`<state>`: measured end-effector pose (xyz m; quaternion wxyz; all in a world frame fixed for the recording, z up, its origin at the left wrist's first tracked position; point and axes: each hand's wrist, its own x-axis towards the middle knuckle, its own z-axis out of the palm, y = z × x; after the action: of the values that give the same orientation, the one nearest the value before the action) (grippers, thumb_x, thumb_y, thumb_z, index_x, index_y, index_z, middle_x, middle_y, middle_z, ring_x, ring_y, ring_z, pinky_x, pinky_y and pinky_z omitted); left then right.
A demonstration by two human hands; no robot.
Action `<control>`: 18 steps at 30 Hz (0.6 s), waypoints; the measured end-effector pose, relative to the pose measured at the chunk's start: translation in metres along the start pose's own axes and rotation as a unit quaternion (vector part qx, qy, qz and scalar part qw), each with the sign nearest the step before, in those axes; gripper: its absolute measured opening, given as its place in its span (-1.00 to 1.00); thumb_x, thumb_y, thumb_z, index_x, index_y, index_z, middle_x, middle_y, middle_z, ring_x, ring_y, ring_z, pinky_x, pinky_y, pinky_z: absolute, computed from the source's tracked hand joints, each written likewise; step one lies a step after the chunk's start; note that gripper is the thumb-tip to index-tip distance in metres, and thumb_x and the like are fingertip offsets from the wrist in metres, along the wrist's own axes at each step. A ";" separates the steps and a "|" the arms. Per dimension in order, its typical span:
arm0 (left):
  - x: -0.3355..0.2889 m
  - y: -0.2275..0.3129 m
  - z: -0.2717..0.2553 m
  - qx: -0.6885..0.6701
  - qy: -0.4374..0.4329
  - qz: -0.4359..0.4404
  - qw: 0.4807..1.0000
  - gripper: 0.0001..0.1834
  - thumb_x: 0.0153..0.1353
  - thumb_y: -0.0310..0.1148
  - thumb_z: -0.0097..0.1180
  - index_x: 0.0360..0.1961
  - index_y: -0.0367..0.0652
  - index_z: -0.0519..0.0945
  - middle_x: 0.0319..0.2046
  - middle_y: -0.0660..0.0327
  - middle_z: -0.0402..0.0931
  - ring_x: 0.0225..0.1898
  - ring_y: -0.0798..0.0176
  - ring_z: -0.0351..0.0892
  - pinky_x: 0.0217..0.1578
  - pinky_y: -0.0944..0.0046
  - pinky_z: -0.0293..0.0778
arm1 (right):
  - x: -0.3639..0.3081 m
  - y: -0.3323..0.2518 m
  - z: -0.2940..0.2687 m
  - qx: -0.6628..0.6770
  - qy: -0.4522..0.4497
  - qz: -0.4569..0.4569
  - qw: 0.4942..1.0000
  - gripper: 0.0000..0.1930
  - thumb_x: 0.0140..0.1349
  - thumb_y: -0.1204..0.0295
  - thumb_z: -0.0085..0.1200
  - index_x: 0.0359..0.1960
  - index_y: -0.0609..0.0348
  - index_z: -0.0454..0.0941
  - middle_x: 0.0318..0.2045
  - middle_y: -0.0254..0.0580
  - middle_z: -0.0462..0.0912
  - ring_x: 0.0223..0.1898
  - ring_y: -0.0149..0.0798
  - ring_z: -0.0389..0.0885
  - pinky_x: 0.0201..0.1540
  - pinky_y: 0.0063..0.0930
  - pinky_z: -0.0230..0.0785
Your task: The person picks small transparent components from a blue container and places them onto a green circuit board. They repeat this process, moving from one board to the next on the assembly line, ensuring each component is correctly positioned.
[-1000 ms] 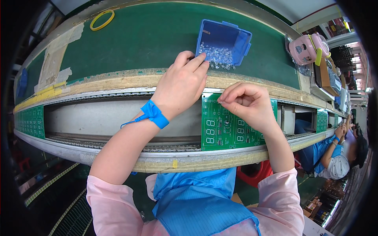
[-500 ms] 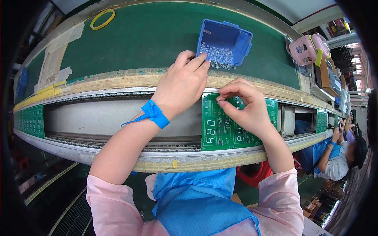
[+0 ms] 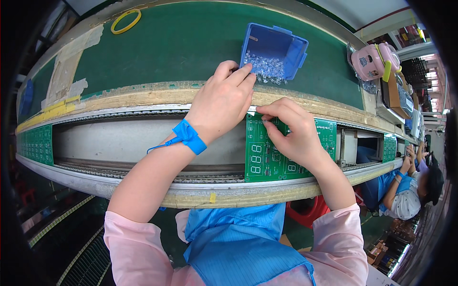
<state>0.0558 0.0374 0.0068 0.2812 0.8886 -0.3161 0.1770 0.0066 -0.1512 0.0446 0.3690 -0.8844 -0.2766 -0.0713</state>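
Note:
My left hand (image 3: 224, 97), a blue wrist strap (image 3: 188, 137) around its wrist, is at the near left corner of an open blue bin (image 3: 296, 59). Small clear parts with thin leads (image 3: 271, 66), looking like LEDs, lie in the bin and spill over its near lip. The left fingers are bent together by these parts; the thumb and whatever they hold are hidden. Over the upper left of a green circuit board (image 3: 260, 143), my right hand (image 3: 293, 128) has its thumb and forefinger closed in a pinch. What lies between those fingertips is too small to make out.
The board rests on a rail conveyor (image 3: 143, 143), with further green boards to the far left (image 3: 37, 145) and right (image 3: 389, 147). A yellow tape ring (image 3: 126, 21) and a pink container (image 3: 369, 62) lie on the green bench. A co-worker (image 3: 405, 190) sits at right.
My right thumb and forefinger have shifted slightly left and up, toward the board's far edge. My left hand stays almost still beside the bin.

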 end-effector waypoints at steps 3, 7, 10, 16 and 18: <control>0.000 0.000 0.000 0.001 0.000 -0.001 1.000 -0.67 0.22 -0.45 0.15 -0.01 -0.35 0.60 0.11 0.04 0.52 0.12 -0.09 0.41 0.10 0.08 0.48 | 0.000 -0.003 0.001 -0.013 0.002 -0.003 1.000 -0.71 0.10 0.69 0.14 -0.14 0.16 0.63 -0.35 -0.14 0.58 -0.34 -0.08 0.64 -0.33 -0.29 0.52; 0.000 0.000 0.000 0.005 0.000 -0.003 1.000 -0.67 0.22 -0.45 0.15 0.00 -0.35 0.60 0.12 0.05 0.52 0.12 -0.09 0.41 0.09 0.08 0.49 | 0.000 -0.005 0.001 -0.040 0.000 -0.017 0.999 -0.65 0.07 0.71 0.12 -0.09 0.14 0.62 -0.36 -0.13 0.56 -0.35 -0.05 0.63 -0.34 -0.26 0.52; 0.000 0.001 0.000 0.009 0.001 0.000 1.000 -0.67 0.22 -0.45 0.15 0.00 -0.34 0.60 0.12 0.04 0.52 0.12 -0.10 0.41 0.08 0.08 0.50 | 0.000 -0.008 0.001 -0.055 -0.007 -0.023 0.998 -0.60 0.05 0.72 0.11 -0.04 0.13 0.60 -0.37 -0.13 0.56 -0.35 -0.04 0.63 -0.34 -0.24 0.51; 0.000 0.000 0.000 0.009 -0.003 0.002 1.000 -0.67 0.20 -0.47 0.15 0.00 -0.35 0.60 0.11 0.03 0.52 0.12 -0.11 0.41 0.08 0.08 0.50 | 0.000 -0.009 0.002 -0.077 -0.013 -0.017 0.997 -0.56 0.03 0.72 0.10 0.00 0.13 0.58 -0.38 -0.14 0.54 -0.36 -0.05 0.61 -0.35 -0.21 0.50; 0.000 0.000 0.000 0.013 -0.002 0.006 1.000 -0.67 0.20 -0.47 0.15 0.00 -0.36 0.60 0.11 0.03 0.52 0.12 -0.11 0.41 0.08 0.08 0.50 | 0.000 -0.010 0.002 -0.090 -0.020 -0.024 0.995 -0.56 0.03 0.72 0.10 0.00 0.13 0.58 -0.38 -0.15 0.54 -0.36 -0.06 0.61 -0.36 -0.21 0.50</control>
<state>0.0559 0.0373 0.0067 0.2677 0.8908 -0.3196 0.1808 0.0015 -0.1444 0.0493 0.2807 -0.9082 -0.2978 -0.0876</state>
